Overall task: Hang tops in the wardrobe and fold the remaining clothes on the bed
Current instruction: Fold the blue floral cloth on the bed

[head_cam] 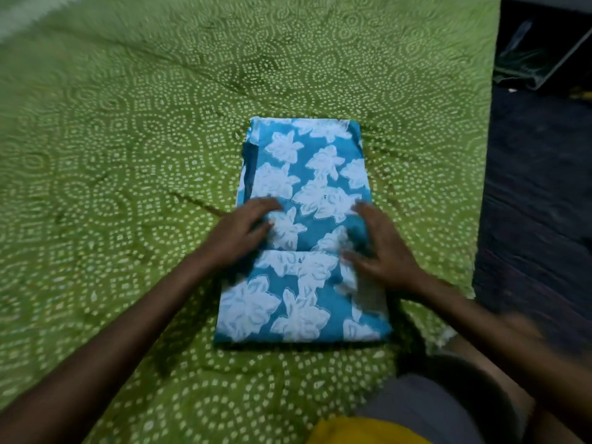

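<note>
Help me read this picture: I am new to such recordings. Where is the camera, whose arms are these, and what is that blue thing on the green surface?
There is no machine here. A person wears one camera on the head, looking forward and down, so the arms are their own. The green dotted bedsheet covers a bed. On it lies a folded blue cloth with white flowers. The left hand and right hand both rest flat on it with fairly straight fingers, apparently pressing it. Neither hand grips anything. The picture is somewhat blurred.

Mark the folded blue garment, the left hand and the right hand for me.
folded blue floral garment (315, 174): head view, bare upper panel.
left hand (242, 230): head view, back of hand.
right hand (386, 251): head view, back of hand.
</note>
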### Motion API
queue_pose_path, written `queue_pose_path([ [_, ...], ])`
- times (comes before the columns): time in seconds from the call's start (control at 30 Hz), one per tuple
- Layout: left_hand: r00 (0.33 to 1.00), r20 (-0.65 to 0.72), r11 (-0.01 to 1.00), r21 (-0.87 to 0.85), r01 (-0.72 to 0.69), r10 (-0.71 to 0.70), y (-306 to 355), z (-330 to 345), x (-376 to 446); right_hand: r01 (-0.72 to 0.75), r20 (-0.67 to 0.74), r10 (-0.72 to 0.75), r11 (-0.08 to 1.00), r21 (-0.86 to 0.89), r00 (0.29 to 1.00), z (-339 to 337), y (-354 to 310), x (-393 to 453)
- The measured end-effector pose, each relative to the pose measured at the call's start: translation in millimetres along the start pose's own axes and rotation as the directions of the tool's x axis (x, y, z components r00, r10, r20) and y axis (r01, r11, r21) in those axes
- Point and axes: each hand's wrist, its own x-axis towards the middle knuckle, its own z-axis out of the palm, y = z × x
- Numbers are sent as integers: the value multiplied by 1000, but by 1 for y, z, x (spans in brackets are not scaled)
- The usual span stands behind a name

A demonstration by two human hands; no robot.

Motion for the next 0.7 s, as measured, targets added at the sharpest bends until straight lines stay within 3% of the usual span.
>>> queue_pose_path([
  [0.03,999,18,992,-121,-28,30,10,3,-18,208,79,-204,977,-41,976,6,-8,-25],
  [0.07,998,57,979,-200,-27,39,16,9,-32,409,203,-378,901,-143,903,13,-5,-44],
  [0.13,991,136,959,-283,27,12,18,22,-53,631,428,-476,679,-376,768,27,10,-64],
  [0.2,988,153,962,-273,28,15,13,30,-60,589,432,-408,642,-491,804,32,19,-68],
  [0.27,990,143,966,-257,34,3,10,32,-57,514,337,-396,743,-429,854,25,13,-63],
  [0.37,947,299,918,-332,217,-116,9,17,-39,238,292,-208,969,-71,934,-11,-20,-31],
  [0.43,911,373,880,-355,315,-176,8,-2,-24,-25,333,-33,986,166,942,-38,-32,5],
  [0.47,894,385,865,-341,368,-229,5,-12,-16,-189,323,77,925,330,943,-47,-30,26],
  [0.5,878,366,812,-378,444,-309,6,-21,-8,-334,303,198,792,511,932,-55,-24,44],
  [0.57,846,238,630,-579,518,-478,-1,-31,2,-487,347,383,374,789,856,-56,-6,70],
  [0.6,812,220,474,-717,511,-541,0,-31,6,-492,374,429,206,846,822,-51,5,76],
  [0.67,749,277,216,-846,487,-602,-4,-24,11,-493,404,479,71,867,779,-31,19,73],
  [0.7,746,303,167,-860,483,-593,-5,-18,13,-502,402,515,64,863,757,-17,23,67],
])
